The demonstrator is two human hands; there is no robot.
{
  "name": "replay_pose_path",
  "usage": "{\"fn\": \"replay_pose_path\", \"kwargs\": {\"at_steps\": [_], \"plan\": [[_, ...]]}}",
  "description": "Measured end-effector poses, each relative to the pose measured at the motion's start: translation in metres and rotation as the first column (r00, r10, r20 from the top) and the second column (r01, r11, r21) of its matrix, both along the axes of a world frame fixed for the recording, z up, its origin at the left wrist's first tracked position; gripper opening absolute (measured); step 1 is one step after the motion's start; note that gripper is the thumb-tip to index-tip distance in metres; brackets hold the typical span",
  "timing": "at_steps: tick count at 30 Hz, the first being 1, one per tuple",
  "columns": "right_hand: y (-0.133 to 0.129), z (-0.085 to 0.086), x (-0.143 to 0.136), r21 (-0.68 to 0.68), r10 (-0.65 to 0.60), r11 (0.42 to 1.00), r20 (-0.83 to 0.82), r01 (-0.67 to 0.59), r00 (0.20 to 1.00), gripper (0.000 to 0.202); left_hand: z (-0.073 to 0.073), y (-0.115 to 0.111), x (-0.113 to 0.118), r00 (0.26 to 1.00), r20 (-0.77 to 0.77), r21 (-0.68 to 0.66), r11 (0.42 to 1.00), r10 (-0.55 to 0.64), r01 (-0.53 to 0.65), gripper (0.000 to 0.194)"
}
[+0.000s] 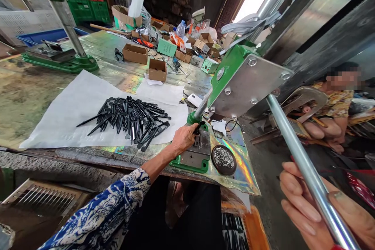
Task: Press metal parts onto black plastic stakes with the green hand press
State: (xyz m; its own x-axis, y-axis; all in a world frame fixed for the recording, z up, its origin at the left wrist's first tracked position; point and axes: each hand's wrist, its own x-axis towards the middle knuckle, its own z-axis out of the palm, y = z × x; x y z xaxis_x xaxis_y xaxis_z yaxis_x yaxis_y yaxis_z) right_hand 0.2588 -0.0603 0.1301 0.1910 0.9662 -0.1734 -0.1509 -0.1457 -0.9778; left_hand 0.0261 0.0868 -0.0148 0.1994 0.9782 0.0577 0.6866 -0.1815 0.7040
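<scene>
A: What sits under the press right now?

B: A small black part (200, 126), standing on the grey plate of the green press (238, 78), just right of centre at about five o'clock from the middle of the bench. The left hand (184, 137) reaches it from seven o'clock, fingertips pinched on the part.

A: And the other hand?

B: The right hand (310, 207) is low at four o'clock, fingers curled round the steel lever (304, 164), thumb on the near side. The bar runs up to eleven o'clock into the press head.

A: What lies next to the press base?

B: At three o'clock of the base, touching its edge, a round dark dish (224, 159) of small shiny metal pieces. At nine o'clock, well apart from the hand, a heap of black plastic sticks (130, 119) on a white sheet (73, 109).

A: Farther out?

B: At twelve o'clock of the heap, two open cardboard boxes (157, 69), then a clutter of more boxes, a water bottle (181, 29) and green devices. A second green press (63, 60) stands at ten o'clock. The table (26, 90) is scuffed, with a shimmering foil patch by the press.

A: Anyone else?

B: A seated person (334, 105) at two o'clock, in a patterned shirt, beyond the lever.
</scene>
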Motion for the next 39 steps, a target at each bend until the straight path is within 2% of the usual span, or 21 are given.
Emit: {"fn": "replay_pose_path", "kwargs": {"at_steps": [3, 6, 9, 13, 16, 19, 24, 31, 39], "plan": [[-0.005, -0.001, 0.011, -0.115, 0.010, 0.993, 0.055, -0.003, 0.998, 0.039, 0.002, -0.001, 0.000, 1.000, -0.007, -0.025, 1.000, -0.015, 0.015, 0.033], [-0.013, 0.002, 0.002, -0.212, -0.055, 0.974, 0.112, 0.078, 0.992, 0.049, 0.001, -0.001, 0.000, 0.999, 0.021, -0.025, 0.999, -0.026, 0.027, 0.036], [-0.017, 0.007, -0.022, -0.223, -0.050, 0.972, 0.138, 0.080, 0.989, 0.055, 0.000, -0.001, 0.000, 0.998, 0.020, -0.010, 0.999, -0.051, 0.052, 0.036], [-0.016, 0.007, -0.047, -0.141, -0.024, 0.988, 0.211, 0.055, 0.977, 0.047, 0.002, 0.000, 0.000, 0.993, -0.076, -0.010, 0.996, -0.090, 0.089, 0.042], [-0.013, -0.002, -0.054, -0.129, -0.041, 0.989, 0.254, 0.075, 0.966, 0.041, 0.006, 0.000, 0.000, 0.980, -0.160, -0.006, 0.993, -0.116, 0.116, 0.045], [-0.012, -0.011, -0.052, -0.160, -0.032, 0.984, 0.266, 0.077, 0.964, 0.045, 0.007, -0.001, 0.000, 0.971, -0.196, 0.013, 0.990, -0.134, 0.139, 0.045], [-0.009, -0.026, -0.051, -0.127, -0.018, 0.990, 0.323, 0.062, 0.946, 0.048, 0.008, -0.002, 0.001, 0.968, -0.209, 0.018, 0.989, -0.141, 0.148, 0.041], [0.011, -0.056, -0.061, -0.049, -0.018, 0.998, 0.346, 0.037, 0.938, 0.048, 0.010, -0.003, 0.000, 0.969, -0.195, 0.000, 0.988, -0.152, 0.155, 0.041], [0.013, -0.065, -0.060, -0.050, -0.075, 0.993, 0.418, 0.105, 0.905, 0.053, 0.009, -0.004, 0.001, 0.975, -0.164, -0.032, 0.989, -0.150, 0.147, 0.043]]}}
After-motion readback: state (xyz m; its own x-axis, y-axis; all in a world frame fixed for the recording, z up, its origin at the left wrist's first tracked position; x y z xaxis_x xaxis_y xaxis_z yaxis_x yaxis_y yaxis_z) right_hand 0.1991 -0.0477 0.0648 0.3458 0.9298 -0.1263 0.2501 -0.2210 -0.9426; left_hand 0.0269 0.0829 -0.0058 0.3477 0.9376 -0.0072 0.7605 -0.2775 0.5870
